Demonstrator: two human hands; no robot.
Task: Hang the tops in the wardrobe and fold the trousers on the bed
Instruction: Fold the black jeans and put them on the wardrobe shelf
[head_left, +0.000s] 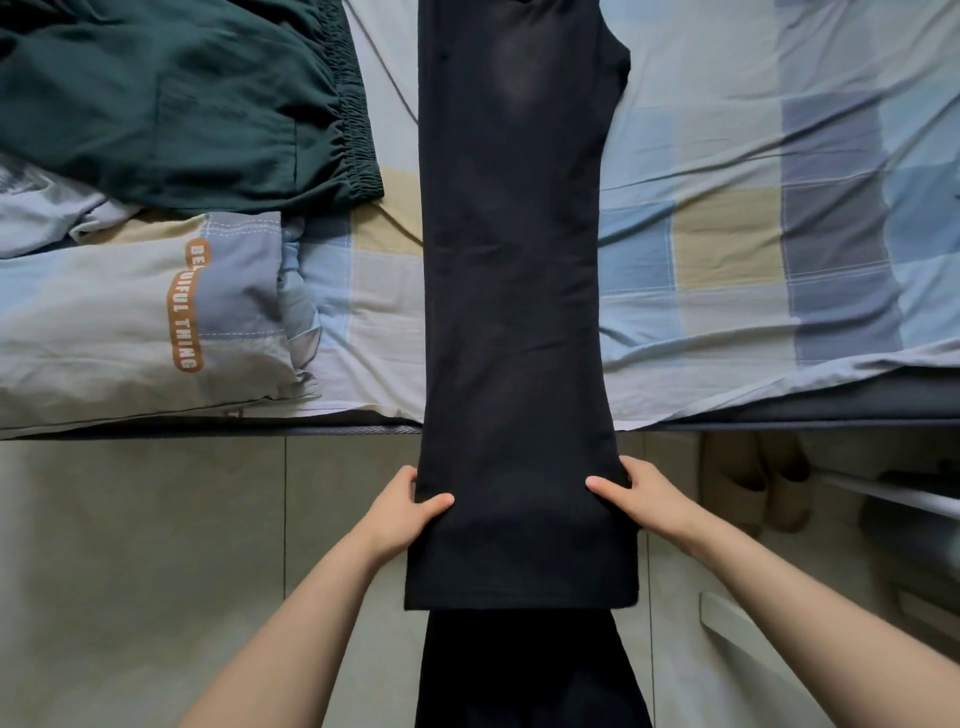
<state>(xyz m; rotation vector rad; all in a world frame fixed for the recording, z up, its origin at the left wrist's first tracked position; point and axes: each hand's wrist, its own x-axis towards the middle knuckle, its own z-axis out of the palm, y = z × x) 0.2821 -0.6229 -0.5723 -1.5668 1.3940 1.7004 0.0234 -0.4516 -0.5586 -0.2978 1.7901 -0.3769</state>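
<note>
The black trousers (511, 291) are a matt, smooth cloth with almost no sheen. The green garment (171, 104) is thin, crinkled cloth with a gathered elastic band. The bed sheet (753, 218) is soft checked cotton, lightly creased, stitched along the squares. The floor (145, 545) is smooth, faintly glossy tile.

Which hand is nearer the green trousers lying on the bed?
Left. The left hand grips the black trousers' left edge, on the green trousers' side; the right hand grips the opposite edge.
</note>
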